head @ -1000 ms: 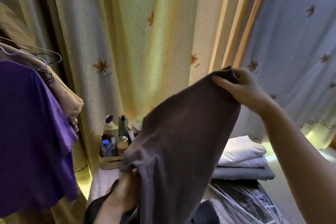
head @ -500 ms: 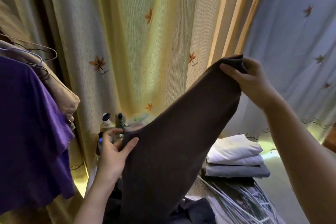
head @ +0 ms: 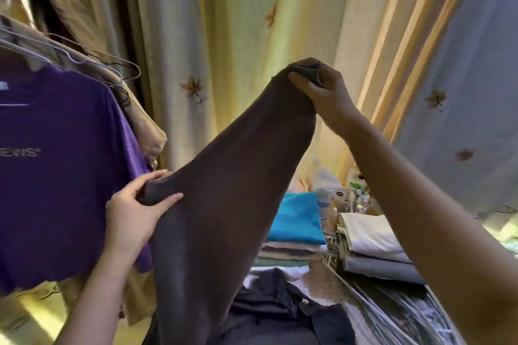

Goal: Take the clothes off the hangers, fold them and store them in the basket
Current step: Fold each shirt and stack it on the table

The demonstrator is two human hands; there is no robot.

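Observation:
A dark brown garment [head: 224, 204] hangs stretched in front of me. My right hand [head: 325, 92] grips its upper corner, raised at centre right. My left hand [head: 134, 216] pinches the garment's left edge lower down, thumb in front and fingers behind. A purple T-shirt [head: 56, 165] hangs on a wire hanger [head: 70, 56] at the left, with a tan garment [head: 117, 98] behind it. A dark garment [head: 280, 314] lies crumpled on the surface below. No basket is in view.
Folded clothes are stacked at the right: a turquoise piece [head: 297, 218] on a pile, and white and grey pieces [head: 375, 246] beside it. Loose wire hangers [head: 392, 308] lie at the lower right. Bottles and jars [head: 344, 193] stand by the curtain [head: 224, 36].
My left hand rose from under the brown garment and took hold of its left edge. My right hand stayed raised, gripping the top corner. The view turned, showing the turquoise stack.

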